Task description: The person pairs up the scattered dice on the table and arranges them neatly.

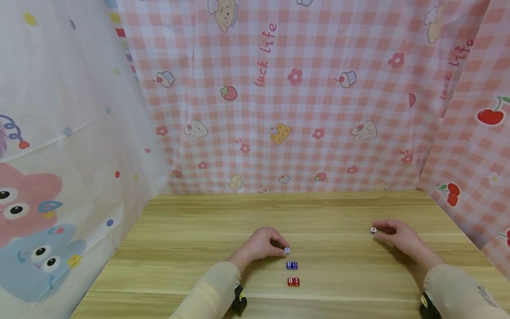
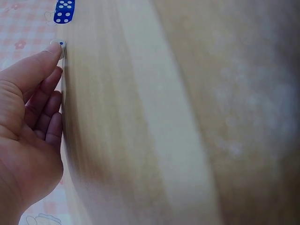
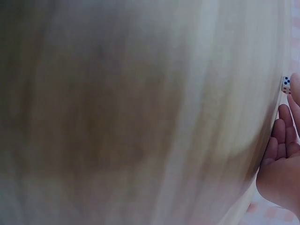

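My left hand (image 1: 264,243) pinches a white die (image 1: 287,250) between thumb and fingertips, low over the table's middle. In the left wrist view the thumb covers most of that die (image 2: 61,47). Just in front of it on the near side sit two blue dice (image 1: 292,265) side by side, and nearer still two red dice (image 1: 293,282) side by side. Off to the right, my right hand (image 1: 398,237) holds another white die (image 1: 372,230) by thumb and fingertips. Blue and red pips show on this die (image 3: 286,85) in the right wrist view.
The wooden table (image 1: 191,217) reaches back to a pink checked cloth (image 1: 295,106). A white patterned curtain (image 1: 99,133) hangs along the left side, and a cherry-print cloth (image 1: 474,159) along the right. Dark wrist devices sit below both sleeves.
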The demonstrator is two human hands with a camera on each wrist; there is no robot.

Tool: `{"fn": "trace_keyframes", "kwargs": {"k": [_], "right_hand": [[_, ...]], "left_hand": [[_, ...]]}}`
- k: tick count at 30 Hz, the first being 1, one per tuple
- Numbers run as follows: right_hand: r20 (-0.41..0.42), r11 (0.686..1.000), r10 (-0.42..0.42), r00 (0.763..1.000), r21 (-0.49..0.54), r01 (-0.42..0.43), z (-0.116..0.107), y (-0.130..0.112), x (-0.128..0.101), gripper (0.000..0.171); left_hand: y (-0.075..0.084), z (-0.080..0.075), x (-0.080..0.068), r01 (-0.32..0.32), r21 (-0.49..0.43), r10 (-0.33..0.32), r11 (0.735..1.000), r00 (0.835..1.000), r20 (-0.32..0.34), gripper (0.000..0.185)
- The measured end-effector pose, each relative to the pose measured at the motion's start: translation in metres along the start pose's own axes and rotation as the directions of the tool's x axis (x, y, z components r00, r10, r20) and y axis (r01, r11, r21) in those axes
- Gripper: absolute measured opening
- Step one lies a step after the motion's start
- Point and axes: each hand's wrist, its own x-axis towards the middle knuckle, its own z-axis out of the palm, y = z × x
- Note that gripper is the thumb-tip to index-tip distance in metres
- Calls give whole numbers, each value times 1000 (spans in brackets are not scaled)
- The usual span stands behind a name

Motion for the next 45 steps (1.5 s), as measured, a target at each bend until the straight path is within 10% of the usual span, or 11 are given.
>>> {"fn": "trace_keyframes", "kwargs": {"k": [26,45], "right_hand": [[-44,985,109,993,-127,-114,2,-4,4,28],[48,993,-80,996,-78,84,39,-31,5,15]], "left_hand": [[-1,0,3,-7,-1,7,1000,1000,3,10],[-2,1,1,-13,-8,13,1000,1000,-6,9]]}}
